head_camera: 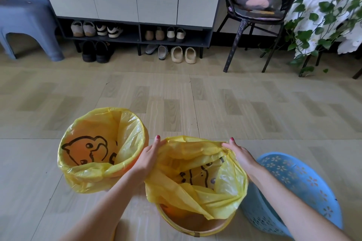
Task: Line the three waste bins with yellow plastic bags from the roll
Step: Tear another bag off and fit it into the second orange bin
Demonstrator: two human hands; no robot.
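Three bins stand on the floor in front of me. The left orange bin [78, 154], printed with a cartoon animal, has a yellow bag [129, 133] folded over its whole rim. The middle orange bin [195, 225] holds a second yellow bag [188, 191] that covers the far rim and hangs loose inside the near rim. My left hand [150, 154] grips this bag's far-left edge. My right hand [239, 152] grips its far-right edge. A blue perforated bin [297, 182] at the right has no bag in it. The roll is not in view.
A shoe cabinet [137, 31] with several pairs of shoes runs along the back wall. A blue plastic stool [29, 25] stands at the far left. A black chair [258, 21] with a paw cushion and a trailing plant [321, 25] are at the far right.
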